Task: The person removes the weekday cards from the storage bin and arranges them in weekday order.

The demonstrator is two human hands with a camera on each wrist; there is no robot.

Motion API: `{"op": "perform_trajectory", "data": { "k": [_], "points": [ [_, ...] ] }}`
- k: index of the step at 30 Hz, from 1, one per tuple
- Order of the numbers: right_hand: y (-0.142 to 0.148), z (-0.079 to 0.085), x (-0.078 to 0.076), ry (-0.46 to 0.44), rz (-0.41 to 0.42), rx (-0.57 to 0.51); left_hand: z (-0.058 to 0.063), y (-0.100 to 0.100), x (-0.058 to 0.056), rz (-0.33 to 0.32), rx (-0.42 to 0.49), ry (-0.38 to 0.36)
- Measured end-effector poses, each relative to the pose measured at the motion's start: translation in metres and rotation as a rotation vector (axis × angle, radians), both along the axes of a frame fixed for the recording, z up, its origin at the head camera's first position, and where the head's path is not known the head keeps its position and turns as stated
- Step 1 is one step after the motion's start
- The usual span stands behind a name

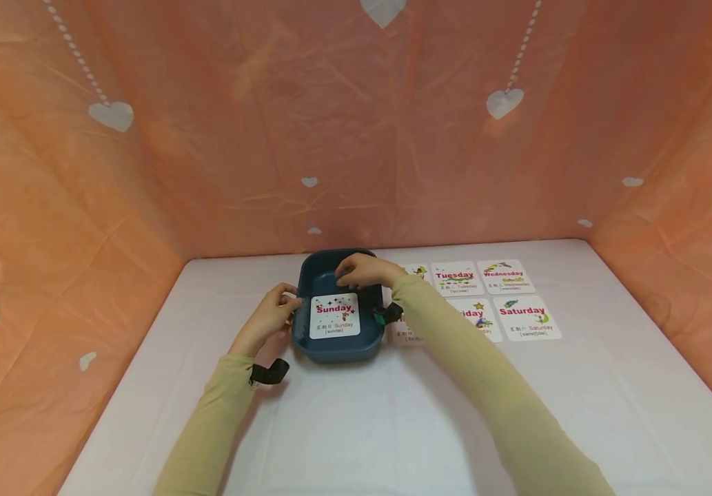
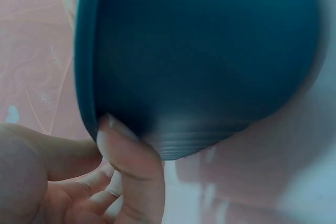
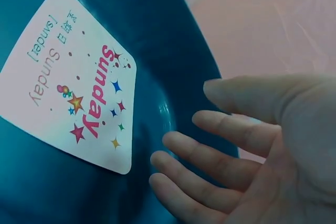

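A dark blue plastic tub (image 1: 337, 356) with rounded corners stands toward the back of the white table. Inside it lies a square white card (image 1: 334, 325) printed "Sunday" in red, with small coloured stars. My left hand (image 1: 273, 313) pinches the tub's left rim between thumb and finger, as the left wrist view shows against the tub wall (image 2: 210, 51). Over the far part of the tub hovers my right hand (image 1: 364, 270). Its fingers are spread and loosely bent in the right wrist view, holding nothing, just beside the Sunday card (image 3: 79, 87).
Right of the tub, day cards lie in two rows, among them Tuesday (image 1: 455, 277), Wednesday (image 1: 506, 276) and Saturday (image 1: 527, 317). My right forearm (image 1: 455, 337) covers parts of others. An orange-pink cloth (image 1: 343, 124) with white hearts hangs behind the table.
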State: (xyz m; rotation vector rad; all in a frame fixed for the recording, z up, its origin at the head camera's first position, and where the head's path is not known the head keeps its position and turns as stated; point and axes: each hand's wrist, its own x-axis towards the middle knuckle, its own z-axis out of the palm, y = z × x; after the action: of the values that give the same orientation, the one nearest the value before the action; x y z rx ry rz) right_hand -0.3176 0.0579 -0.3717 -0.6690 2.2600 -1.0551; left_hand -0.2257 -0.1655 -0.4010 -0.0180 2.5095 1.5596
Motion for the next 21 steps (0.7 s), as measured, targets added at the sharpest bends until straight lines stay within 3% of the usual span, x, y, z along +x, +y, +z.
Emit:
{"op": "perform_trajectory", "data": {
  "k": [5,12,21],
  "points": [
    [-0.003,-0.002,-0.001,0.02,-0.046,0.003,0.001,0.0,0.0,-0.005,0.0,-0.004],
    [-0.01,-0.003,0.0,0.116,-0.039,0.123,0.001,-0.001,0.0,-0.002,-0.011,-0.008],
    [-0.013,-0.005,0.001,0.063,-0.066,0.185,-0.002,-0.002,-0.002,-0.002,-0.006,-0.007]
  ]
}}
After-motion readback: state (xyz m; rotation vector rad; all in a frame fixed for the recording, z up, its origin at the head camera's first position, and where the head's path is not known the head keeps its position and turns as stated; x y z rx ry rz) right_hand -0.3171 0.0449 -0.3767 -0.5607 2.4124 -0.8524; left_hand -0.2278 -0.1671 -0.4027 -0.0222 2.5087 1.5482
